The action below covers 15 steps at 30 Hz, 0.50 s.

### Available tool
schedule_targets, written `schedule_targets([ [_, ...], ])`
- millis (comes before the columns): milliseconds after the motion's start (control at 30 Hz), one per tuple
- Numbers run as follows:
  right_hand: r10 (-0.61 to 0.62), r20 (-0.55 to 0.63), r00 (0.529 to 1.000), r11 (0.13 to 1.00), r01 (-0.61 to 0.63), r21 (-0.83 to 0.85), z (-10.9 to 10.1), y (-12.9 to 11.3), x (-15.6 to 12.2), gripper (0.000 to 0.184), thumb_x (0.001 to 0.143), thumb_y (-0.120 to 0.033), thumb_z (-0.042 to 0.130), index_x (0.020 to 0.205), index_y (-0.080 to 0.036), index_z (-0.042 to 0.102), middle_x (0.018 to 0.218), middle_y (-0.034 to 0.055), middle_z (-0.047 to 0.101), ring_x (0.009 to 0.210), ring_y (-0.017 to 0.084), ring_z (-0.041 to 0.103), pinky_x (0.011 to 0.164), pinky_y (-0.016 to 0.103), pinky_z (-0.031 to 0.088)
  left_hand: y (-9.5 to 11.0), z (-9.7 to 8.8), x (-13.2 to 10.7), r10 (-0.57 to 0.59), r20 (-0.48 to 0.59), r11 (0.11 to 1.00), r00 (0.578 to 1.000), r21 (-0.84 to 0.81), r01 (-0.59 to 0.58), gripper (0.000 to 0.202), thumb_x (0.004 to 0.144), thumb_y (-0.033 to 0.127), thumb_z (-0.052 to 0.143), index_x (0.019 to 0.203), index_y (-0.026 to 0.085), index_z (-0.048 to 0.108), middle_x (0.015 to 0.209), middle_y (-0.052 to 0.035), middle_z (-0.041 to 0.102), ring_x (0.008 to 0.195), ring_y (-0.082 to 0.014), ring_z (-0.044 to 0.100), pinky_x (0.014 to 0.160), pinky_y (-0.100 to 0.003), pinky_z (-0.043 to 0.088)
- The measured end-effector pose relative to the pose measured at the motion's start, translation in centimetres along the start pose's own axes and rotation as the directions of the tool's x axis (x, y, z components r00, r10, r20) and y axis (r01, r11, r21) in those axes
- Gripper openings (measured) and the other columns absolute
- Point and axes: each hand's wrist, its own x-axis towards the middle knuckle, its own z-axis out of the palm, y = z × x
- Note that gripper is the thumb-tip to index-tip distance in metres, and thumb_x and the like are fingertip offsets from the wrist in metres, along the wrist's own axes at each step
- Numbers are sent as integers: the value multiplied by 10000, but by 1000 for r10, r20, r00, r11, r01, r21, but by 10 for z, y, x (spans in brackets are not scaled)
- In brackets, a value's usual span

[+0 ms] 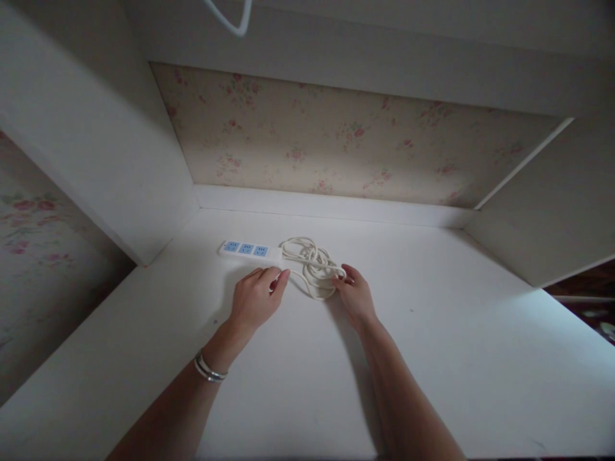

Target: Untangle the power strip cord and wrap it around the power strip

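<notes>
A white power strip (247, 251) with three blue sockets lies on the white surface. Its cream cord (312, 262) sits in a loose, tangled coil just right of it. My left hand (259, 291) is closed in front of the strip's right end, thumb and fingers pinching a length of the cord that runs toward the coil. My right hand (353, 291) is at the coil's right side, with a loop of the cord between its thumb and fingers. The plug cannot be made out.
The white tabletop (298, 384) ends at a low ledge (327, 206) below floral wallpaper (307, 141). A white panel (120, 128) stands at the left, another panel (552, 198) at the right. A white overhang (360, 70) and a pale bent rod (237, 25) are above.
</notes>
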Motion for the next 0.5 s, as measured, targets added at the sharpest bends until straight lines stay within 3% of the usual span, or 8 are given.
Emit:
schedule_targets([
  [100,162,52,985,971,-169,169,2,-7,-1,501,583,-198,749,1066,-206,616,870,44,679,860,204,631,727,299,495,0,1,-1,16,81,997,997,-81,-9,253,940,320,415,1053,235,625,838,-27,712,730,-147,640,678,-246,443],
  [200,243,133,961,931,-270,247,2,-16,-3,440,607,-200,742,1027,-178,613,750,25,662,704,177,614,638,285,483,2,0,-1,48,155,991,987,-128,-28,318,956,276,359,1202,260,559,1035,-41,702,886,-156,656,735,-248,459],
  [267,275,207,939,893,-330,307,1,-23,-4,429,616,-184,728,1025,-169,600,688,4,639,598,150,577,557,266,458,4,-2,0,20,226,994,974,-105,4,310,955,327,364,1197,259,545,1006,-40,701,854,-161,660,690,-250,455],
  [333,289,283,914,843,-383,378,-2,-29,-5,424,607,-131,692,1016,-181,591,697,-9,635,561,133,563,525,255,456,6,-3,1,-50,314,997,948,-38,65,359,907,482,435,1163,251,538,904,-31,704,747,-174,659,604,-256,425],
  [433,279,385,880,750,-450,485,-5,-38,-7,418,568,-58,594,965,-189,595,813,10,662,646,143,609,587,270,515,4,-2,1,-155,407,988,900,70,139,539,760,695,507,1043,238,555,797,-29,698,645,-197,643,519,-258,344],
  [500,268,424,865,690,-480,543,-6,-43,-8,432,535,-37,538,936,-185,602,882,25,670,729,161,632,637,291,544,2,-1,2,-188,402,982,896,97,162,527,770,717,463,947,231,565,783,-35,697,642,-199,640,510,-254,304],
])
